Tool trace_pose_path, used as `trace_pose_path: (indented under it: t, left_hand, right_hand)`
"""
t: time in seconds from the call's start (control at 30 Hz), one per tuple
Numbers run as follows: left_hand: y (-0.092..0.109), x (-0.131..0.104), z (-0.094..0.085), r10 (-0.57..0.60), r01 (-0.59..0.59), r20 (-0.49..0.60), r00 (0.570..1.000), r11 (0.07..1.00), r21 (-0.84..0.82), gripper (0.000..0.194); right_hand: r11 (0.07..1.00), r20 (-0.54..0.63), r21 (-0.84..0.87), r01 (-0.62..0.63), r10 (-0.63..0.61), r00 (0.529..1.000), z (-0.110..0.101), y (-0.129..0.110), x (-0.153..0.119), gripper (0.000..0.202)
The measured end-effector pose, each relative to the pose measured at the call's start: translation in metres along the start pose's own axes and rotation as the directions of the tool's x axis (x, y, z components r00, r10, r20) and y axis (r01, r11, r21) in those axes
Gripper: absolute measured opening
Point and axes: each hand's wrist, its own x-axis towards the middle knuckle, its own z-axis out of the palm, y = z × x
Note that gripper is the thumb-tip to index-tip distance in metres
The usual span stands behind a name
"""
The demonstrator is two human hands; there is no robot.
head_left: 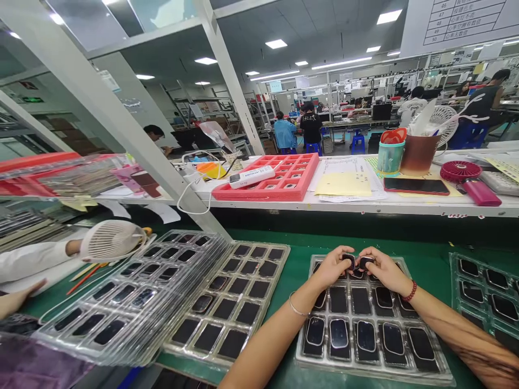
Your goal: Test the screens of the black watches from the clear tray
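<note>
Both my hands are over the far rows of a clear plastic tray (367, 363) that holds watch bodies with dark glass faces. My left hand (333, 268) pinches a small dark watch body (348, 258) between thumb and fingers. Close beside it, my right hand (384, 270) grips another dark watch body (365, 261). In the nearest row, silver-rimmed watch bodies (366, 336) lie face up in their pockets. Some middle pockets show only flat black squares (338, 300). My fingers partly cover the tray's far row.
Left of my arms stand a partly filled tray (265, 286) and a tall stack of watch trays (140, 324). Another tray (486, 286) lies at the right. A shelf edge (344, 208) runs ahead, bearing a red foam tray (300, 186). A co-worker's sleeve (36, 259) reaches in beside a white fan (111, 240).
</note>
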Motion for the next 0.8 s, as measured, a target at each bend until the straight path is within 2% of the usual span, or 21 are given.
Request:
trace_pose_path:
  t: [0.1,0.17,0.27,0.33,0.43,0.53,0.6,0.67,0.8]
  left_hand:
    - [0.001,0.000,-0.001,0.029,-0.030,0.005,1.000,0.990,0.137,0.018]
    - [0.009,-0.004,-0.002,0.077,-0.077,0.013,0.997,0.932,0.354,0.014]
    - [0.027,-0.017,-0.003,0.126,-0.153,0.089,0.988,0.713,0.685,0.016]
    - [0.039,-0.027,-0.002,0.069,-0.188,0.180,0.981,0.554,0.811,0.016]
    - [0.049,-0.038,0.002,-0.037,-0.232,0.256,0.966,0.316,0.920,0.014]
    - [0.050,-0.042,0.007,-0.080,-0.279,0.294,0.952,0.160,0.947,0.015]
    - [0.050,-0.041,0.010,-0.102,-0.281,0.291,0.951,0.103,0.954,0.018]
    - [0.052,-0.040,0.010,-0.111,-0.277,0.286,0.952,0.091,0.957,0.020]
    - [0.056,-0.040,0.004,-0.130,-0.308,0.331,0.935,0.169,0.936,0.013]
  right_hand:
    - [0.975,-0.001,-0.175,0.136,-0.139,0.990,0.001,-0.007,-0.001,0.014]
    - [0.933,0.008,-0.290,0.215,-0.222,0.975,0.003,-0.013,-0.004,0.014]
    - [0.908,0.071,-0.353,0.226,-0.215,0.974,0.006,-0.020,-0.008,0.014]
    - [0.892,0.154,-0.385,0.236,-0.191,0.970,0.009,-0.022,-0.011,0.014]
    - [0.815,0.264,-0.472,0.336,-0.233,0.936,0.013,-0.021,-0.013,0.008]
    - [0.741,0.311,-0.530,0.413,-0.283,0.907,0.015,-0.017,-0.013,0.010]
    - [0.693,0.328,-0.578,0.431,-0.287,0.900,0.015,-0.016,-0.012,0.012]
    - [0.635,0.345,-0.632,0.444,-0.283,0.895,0.016,-0.015,-0.012,0.011]
    - [0.524,0.382,-0.706,0.477,-0.286,0.879,0.019,-0.014,-0.010,0.010]
